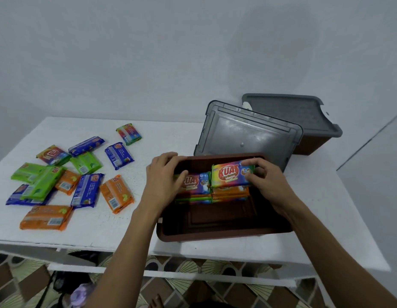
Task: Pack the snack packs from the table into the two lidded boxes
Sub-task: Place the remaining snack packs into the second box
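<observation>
**White tabletop: packs on the left, boxes on the right**

We see a white tabletop (166, 134). On its left half lie 12 loose snack packs (87, 190) in green, orange, blue and rainbow wrappers, a few overlapping. Near the front edge on the right sits an open brown box (215, 234). Just behind it a grey lid (248, 136) stands tilted, its lower edge hidden. A second brown box (313, 144), lidded in grey, sits at the back right corner.

We see shiny plastic snack packs (117, 194), a smooth brown plastic box (224, 230), a glossy grey lid (248, 134) and a matt white bench (100, 227).
</observation>
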`<state>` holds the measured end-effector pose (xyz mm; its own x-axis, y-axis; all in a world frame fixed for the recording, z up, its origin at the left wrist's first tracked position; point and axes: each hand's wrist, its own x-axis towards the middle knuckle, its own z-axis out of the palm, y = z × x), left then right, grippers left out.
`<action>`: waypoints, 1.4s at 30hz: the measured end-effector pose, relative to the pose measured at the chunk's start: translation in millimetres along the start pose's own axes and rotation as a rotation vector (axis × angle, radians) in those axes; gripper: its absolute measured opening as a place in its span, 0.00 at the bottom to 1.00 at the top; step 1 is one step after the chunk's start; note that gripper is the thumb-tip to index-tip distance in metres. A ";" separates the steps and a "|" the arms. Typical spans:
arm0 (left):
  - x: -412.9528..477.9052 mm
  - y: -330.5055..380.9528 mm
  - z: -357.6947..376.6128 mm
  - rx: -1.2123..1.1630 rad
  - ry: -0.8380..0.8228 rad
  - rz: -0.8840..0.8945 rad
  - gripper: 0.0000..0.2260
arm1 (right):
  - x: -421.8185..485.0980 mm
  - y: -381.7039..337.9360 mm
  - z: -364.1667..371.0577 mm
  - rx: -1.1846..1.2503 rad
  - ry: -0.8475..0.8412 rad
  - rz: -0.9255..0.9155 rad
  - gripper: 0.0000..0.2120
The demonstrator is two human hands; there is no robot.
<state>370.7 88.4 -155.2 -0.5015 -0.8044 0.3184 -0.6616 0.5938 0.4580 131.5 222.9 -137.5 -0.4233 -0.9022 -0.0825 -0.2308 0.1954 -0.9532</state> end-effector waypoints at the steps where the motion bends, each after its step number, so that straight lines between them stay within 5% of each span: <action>1: -1.7 -4.2 2.7 0.008 0.011 -0.023 0.16 | 2.5 4.2 -1.6 -0.070 0.021 -0.002 0.09; 15: -7.6 -11.5 4.7 -0.077 -0.007 -0.028 0.14 | 21.2 14.9 36.0 -1.091 0.083 -0.105 0.15; 20: 0.9 -39.4 -10.9 -0.172 -0.007 -0.072 0.12 | 36.4 -33.1 76.2 -1.028 0.310 -0.450 0.10; 25: 24.2 -104.2 -31.0 -0.154 -0.036 -0.196 0.14 | 95.3 -75.3 149.4 -0.818 0.111 -0.578 0.17; 34: 85.9 -266.3 -61.0 0.114 -0.065 -0.332 0.15 | 229.1 -70.0 299.1 -0.962 -0.357 -0.550 0.23; 42: 118.8 -351.0 -63.0 0.228 -0.293 -0.416 0.23 | 284.7 -45.2 363.2 -1.146 -0.529 -0.433 0.21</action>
<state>578.4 -216.8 -225.8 -0.2852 -0.9522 -0.1100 -0.9245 0.2429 0.2939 339.6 -182.4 -223.5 0.1995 -0.9617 -0.1881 -0.9709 -0.1680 -0.1707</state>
